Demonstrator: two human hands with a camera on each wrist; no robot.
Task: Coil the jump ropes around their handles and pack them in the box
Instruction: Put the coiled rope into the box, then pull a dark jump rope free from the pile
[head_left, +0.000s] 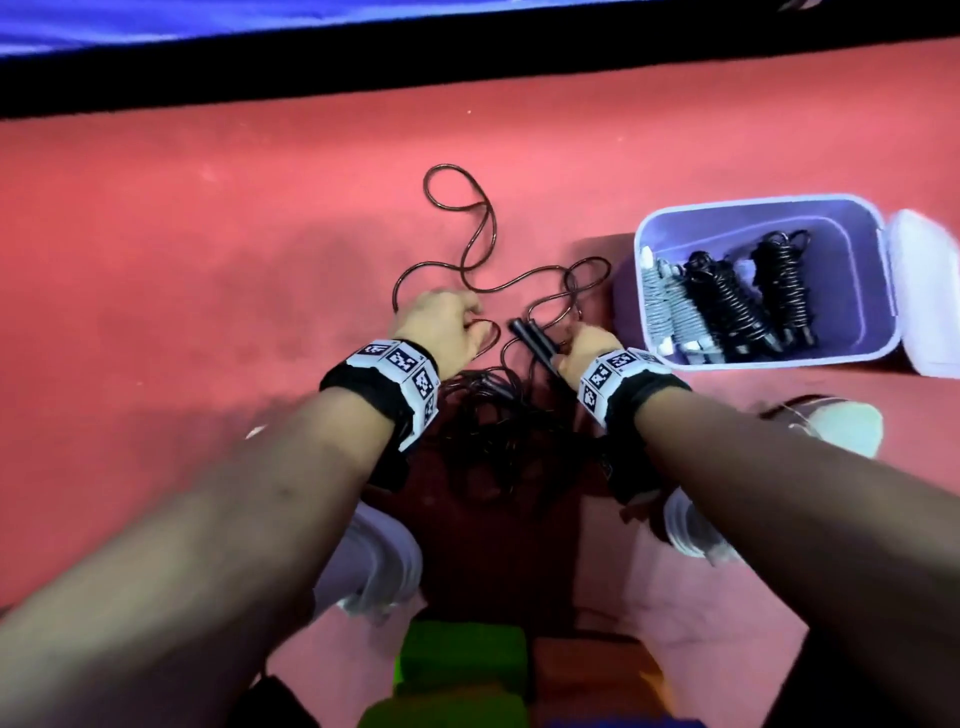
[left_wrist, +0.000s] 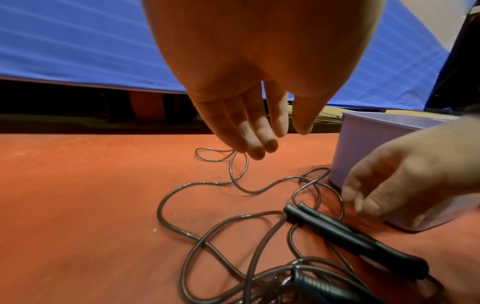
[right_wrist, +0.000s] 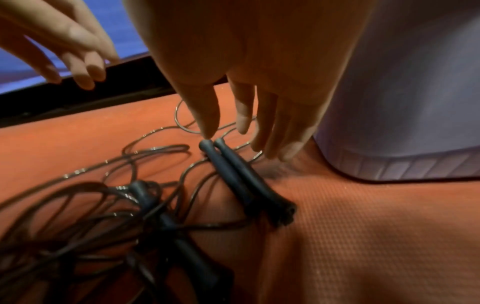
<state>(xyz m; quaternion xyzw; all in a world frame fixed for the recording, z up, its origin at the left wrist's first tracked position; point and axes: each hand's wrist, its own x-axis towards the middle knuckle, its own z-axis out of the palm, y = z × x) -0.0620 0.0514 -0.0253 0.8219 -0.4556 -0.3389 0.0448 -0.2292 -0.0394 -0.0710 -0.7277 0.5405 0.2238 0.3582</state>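
Red mat (head_left: 208, 249) runs ahead to a blue sheet (head_left: 260, 21). My left hand (head_left: 441, 325) hangs with straight fingers (left_wrist: 255, 142) over a loose rope (head_left: 467, 244), holding nothing. My right hand (head_left: 587, 348), fingers (right_wrist: 283, 133) extended and empty, sits above two black handles (right_wrist: 241, 179). Right of it stands the box (head_left: 769, 208) with coiled ropes (head_left: 727, 301).

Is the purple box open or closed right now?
Open. The purple box has its lid flipped out to the side, and coiled jump ropes show inside.
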